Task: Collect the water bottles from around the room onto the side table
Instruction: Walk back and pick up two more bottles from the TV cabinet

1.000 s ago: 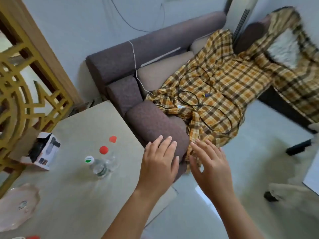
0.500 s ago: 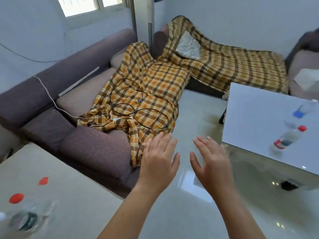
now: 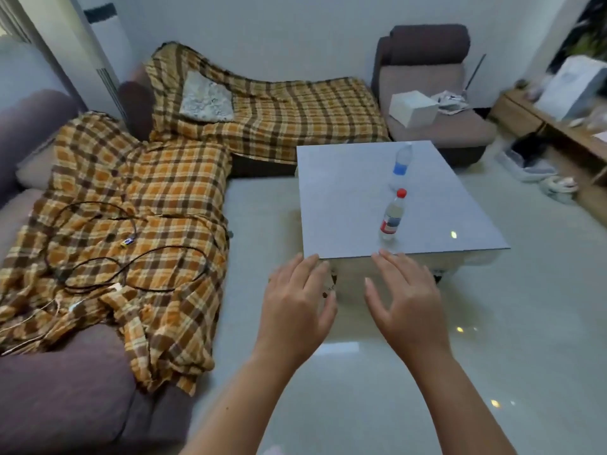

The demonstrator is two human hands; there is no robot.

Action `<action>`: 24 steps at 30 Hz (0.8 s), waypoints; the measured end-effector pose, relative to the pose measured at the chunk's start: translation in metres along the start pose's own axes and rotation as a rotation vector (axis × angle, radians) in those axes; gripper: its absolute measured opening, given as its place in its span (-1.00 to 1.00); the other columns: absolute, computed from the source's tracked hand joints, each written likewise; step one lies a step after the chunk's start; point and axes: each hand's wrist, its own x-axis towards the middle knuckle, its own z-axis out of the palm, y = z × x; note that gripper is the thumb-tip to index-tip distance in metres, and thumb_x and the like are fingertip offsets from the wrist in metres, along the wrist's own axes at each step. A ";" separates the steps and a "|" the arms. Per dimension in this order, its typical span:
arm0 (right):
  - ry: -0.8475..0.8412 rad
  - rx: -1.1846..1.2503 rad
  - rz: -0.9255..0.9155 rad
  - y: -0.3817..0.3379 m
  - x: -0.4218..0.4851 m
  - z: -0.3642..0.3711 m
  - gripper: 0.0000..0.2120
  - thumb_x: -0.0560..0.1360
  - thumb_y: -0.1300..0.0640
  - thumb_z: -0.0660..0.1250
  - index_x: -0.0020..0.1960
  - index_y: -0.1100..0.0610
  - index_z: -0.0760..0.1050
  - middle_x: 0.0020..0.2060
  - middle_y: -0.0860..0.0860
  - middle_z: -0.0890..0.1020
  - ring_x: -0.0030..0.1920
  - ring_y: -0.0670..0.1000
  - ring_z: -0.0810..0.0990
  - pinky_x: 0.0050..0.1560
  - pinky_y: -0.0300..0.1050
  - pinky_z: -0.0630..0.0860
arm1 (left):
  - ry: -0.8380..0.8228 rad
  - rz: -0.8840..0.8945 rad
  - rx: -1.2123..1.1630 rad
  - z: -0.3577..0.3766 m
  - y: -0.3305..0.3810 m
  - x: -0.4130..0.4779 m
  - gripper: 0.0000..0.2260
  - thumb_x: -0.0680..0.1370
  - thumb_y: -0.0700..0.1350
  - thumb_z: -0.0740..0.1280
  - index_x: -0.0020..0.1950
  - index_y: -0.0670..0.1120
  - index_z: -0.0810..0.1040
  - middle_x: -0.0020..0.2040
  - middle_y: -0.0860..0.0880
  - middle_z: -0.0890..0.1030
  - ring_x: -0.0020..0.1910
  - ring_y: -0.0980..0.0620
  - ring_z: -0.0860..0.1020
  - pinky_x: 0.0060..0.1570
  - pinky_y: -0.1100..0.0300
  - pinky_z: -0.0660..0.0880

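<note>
Now both hands are hanging empty in front of the coffee table [image 3: 345,198], fingers spread, left hand [image 3: 295,310] and right hand [image 3: 407,303] apart and gripping nothing. Two bottles are standing upright on that table: the red-capped bottle [image 3: 392,215] toward its near edge, the blue-labelled bottle [image 3: 402,159] behind it toward the far edge. The red-capped one is sitting just beyond the right hand's fingertips [image 3: 381,254], long axis vertical, so the right hand looks the closer reach; the left is hovering off the table's near-left corner. Compared with half a second ago, the view is swinging right: the table has slid from the frame's right edge to centre, the side table with its collected bottles has dropped out of sight, and the plaid-covered sofa [image 3: 131,205] is shifting left.
</note>
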 end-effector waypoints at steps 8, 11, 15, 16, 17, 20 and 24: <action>0.025 -0.149 0.181 0.076 0.047 0.014 -0.62 0.43 0.04 0.17 0.09 0.24 0.56 0.04 0.15 0.64 0.09 0.19 0.59 0.05 0.23 0.51 | -0.039 0.104 -0.155 0.080 0.006 0.093 -0.63 0.43 -0.01 0.21 0.12 -0.18 0.56 0.12 -0.15 0.61 0.14 -0.16 0.55 0.09 -0.09 0.49; 0.027 -0.190 0.222 0.099 0.077 0.026 -0.61 0.43 0.03 0.16 0.09 0.24 0.56 0.05 0.15 0.64 0.09 0.19 0.59 0.07 0.16 0.51 | -0.029 0.118 -0.216 0.105 0.001 0.141 -0.63 0.42 -0.02 0.20 0.09 -0.21 0.58 0.09 -0.17 0.62 0.11 -0.19 0.57 0.09 -0.09 0.48; 0.029 -0.220 0.236 0.129 0.117 0.045 -0.61 0.44 0.03 0.17 0.09 0.25 0.56 0.05 0.14 0.64 0.07 0.19 0.59 0.14 -0.07 0.32 | -0.046 0.137 -0.263 0.133 -0.006 0.197 -0.63 0.43 -0.02 0.20 0.09 -0.21 0.58 0.09 -0.16 0.62 0.10 -0.18 0.57 0.09 -0.02 0.46; 0.033 -0.223 0.245 0.135 0.125 0.050 -0.62 0.44 0.03 0.17 0.09 0.25 0.56 0.04 0.14 0.64 0.07 0.20 0.59 0.14 -0.08 0.30 | -0.053 0.138 -0.269 0.139 -0.008 0.207 -0.63 0.43 -0.02 0.20 0.10 -0.21 0.58 0.09 -0.15 0.62 0.10 -0.17 0.57 0.10 0.00 0.45; 0.036 -0.225 0.258 0.141 0.131 0.054 -0.62 0.43 0.03 0.17 0.09 0.24 0.56 0.04 0.14 0.64 0.08 0.20 0.59 0.14 -0.09 0.29 | -0.062 0.139 -0.274 0.146 -0.009 0.217 -0.62 0.43 -0.01 0.20 0.10 -0.20 0.57 0.09 -0.15 0.62 0.10 -0.16 0.57 0.10 0.02 0.44; 0.020 -0.221 0.293 0.159 0.145 0.065 -0.61 0.43 0.02 0.17 0.10 0.24 0.55 0.05 0.14 0.64 0.09 0.19 0.59 0.16 -0.10 0.28 | -0.096 0.119 -0.296 0.169 -0.011 0.238 -0.61 0.42 -0.01 0.19 0.11 -0.20 0.57 0.09 -0.14 0.62 0.10 -0.15 0.56 0.13 0.03 0.41; 0.006 -0.204 0.333 0.188 0.159 0.072 -0.60 0.43 0.01 0.16 0.12 0.22 0.55 0.06 0.12 0.64 0.11 0.18 0.58 0.17 -0.07 0.30 | -0.169 0.073 -0.327 0.197 -0.003 0.259 -0.59 0.42 0.01 0.18 0.14 -0.19 0.55 0.11 -0.13 0.61 0.11 -0.13 0.55 0.14 0.09 0.32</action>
